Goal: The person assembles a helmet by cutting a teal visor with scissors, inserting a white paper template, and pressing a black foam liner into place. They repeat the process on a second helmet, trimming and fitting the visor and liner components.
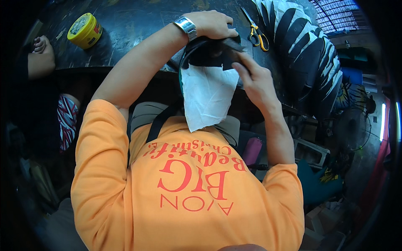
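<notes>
Head view: black piece (pixel 204 55) between both hands (pixel 211 25)

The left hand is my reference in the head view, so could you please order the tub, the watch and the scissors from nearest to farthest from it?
1. Watch: on the wrist of the left hand.
2. Scissors: on the table, just to the hand's right.
3. Tub: on the table, well to the hand's left.
</notes>
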A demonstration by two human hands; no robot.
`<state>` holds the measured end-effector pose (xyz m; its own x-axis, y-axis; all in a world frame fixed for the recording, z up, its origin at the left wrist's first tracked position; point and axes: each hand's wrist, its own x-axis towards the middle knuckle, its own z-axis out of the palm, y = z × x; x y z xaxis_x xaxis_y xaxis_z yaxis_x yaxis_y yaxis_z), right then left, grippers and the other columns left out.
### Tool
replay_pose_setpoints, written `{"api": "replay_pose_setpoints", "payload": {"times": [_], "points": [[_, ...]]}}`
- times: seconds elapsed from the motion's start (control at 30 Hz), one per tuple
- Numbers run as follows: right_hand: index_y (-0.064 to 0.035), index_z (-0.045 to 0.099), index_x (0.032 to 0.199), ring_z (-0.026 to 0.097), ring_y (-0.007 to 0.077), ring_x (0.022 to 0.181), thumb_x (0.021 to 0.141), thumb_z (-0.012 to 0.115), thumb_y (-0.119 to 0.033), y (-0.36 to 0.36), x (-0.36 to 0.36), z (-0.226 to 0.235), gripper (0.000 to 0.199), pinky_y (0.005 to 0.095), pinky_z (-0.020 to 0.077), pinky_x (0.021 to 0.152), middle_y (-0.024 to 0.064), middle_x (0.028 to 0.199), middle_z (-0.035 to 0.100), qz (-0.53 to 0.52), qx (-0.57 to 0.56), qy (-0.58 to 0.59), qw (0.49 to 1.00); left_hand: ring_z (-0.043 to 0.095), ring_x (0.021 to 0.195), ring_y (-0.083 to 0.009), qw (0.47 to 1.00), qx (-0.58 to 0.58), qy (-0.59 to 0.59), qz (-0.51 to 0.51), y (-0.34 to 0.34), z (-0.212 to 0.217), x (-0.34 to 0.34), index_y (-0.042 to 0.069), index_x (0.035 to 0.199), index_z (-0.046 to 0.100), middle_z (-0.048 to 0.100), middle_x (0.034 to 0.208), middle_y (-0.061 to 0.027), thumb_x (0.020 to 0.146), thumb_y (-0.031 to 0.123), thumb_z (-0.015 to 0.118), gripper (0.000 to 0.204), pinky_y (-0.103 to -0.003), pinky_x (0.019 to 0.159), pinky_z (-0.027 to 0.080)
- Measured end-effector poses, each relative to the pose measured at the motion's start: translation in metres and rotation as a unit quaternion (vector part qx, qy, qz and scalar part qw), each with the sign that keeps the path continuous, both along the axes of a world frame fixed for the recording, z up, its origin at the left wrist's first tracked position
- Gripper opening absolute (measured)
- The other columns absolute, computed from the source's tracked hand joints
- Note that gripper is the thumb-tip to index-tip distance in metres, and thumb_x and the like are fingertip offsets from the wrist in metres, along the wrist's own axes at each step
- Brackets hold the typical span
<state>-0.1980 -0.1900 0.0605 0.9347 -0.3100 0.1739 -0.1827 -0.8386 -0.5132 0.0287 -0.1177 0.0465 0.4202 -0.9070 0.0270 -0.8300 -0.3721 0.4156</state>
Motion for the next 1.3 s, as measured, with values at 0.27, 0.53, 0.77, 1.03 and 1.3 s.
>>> {"api": "replay_pose_setpoints", "payload": {"times": [0.27,0.53,0.77,1.03,1.3], "points": [[-0.0099,0.064,0.123,0.069,0.0409,0.082,0.097,0.064,-0.021,-0.001,-0.033,-0.011,0.028,0.0465,0.0530,0.071,0.0207,0.084,0.069,-0.052,0.005,0.028,0.998,0.060,0.123,-0.0375,1.000,0.007,0.008,0.015,-0.018,0.000,-0.002,0.010,0.136,0.061,0.059,0.137,-0.0215,0.095,0.062,0.049,0.067,-0.049,0.102,0.048],[-0.0147,0.054,0.132,0.070,0.0407,0.082,0.100,0.058,-0.028,-0.006,-0.017,-0.039,0.035,0.0482,0.0554,0.069,0.0231,0.092,0.070,-0.061,-0.084,0.028,0.994,0.055,0.128,-0.0405,0.991,0.106,0.057,-0.056,-0.024,0.011,0.014,0.001,0.128,0.063,0.059,0.135,-0.0259,0.098,0.056,0.042,0.066,-0.046,0.109,0.042],[-0.0223,0.049,0.137,0.071,0.0409,0.078,0.101,0.055,-0.034,-0.021,0.031,-0.054,0.038,0.0503,0.0561,0.067,0.0192,0.085,0.070,-0.093,-0.169,-0.006,0.981,0.051,0.133,-0.0388,0.974,0.174,0.007,-0.146,-0.057,-0.007,0.031,-0.001,0.132,0.060,0.056,0.139,-0.0248,0.100,0.059,0.033,0.073,-0.045,0.113,0.037],[-0.0161,0.052,0.131,0.067,0.0472,0.081,0.100,0.056,-0.029,-0.014,-0.014,-0.047,0.034,0.0552,0.0520,0.070,0.0248,0.083,0.069,-0.139,-0.046,0.022,0.989,0.050,0.134,-0.0384,0.983,0.132,0.023,-0.122,-0.046,-0.006,0.030,0.000,0.135,0.058,0.055,0.141,-0.0237,0.101,0.059,0.033,0.073,-0.044,0.113,0.037],[-0.0078,0.061,0.126,0.071,0.0379,0.086,0.098,0.064,-0.025,-0.004,-0.071,-0.040,0.033,0.0437,0.0536,0.075,0.0215,0.092,0.072,-0.124,0.057,-0.079,0.988,0.049,0.134,-0.0400,0.993,0.079,0.049,-0.080,-0.034,-0.008,0.023,0.002,0.138,0.056,0.054,0.141,-0.0259,0.101,0.061,0.034,0.073,-0.044,0.113,0.037]]}}
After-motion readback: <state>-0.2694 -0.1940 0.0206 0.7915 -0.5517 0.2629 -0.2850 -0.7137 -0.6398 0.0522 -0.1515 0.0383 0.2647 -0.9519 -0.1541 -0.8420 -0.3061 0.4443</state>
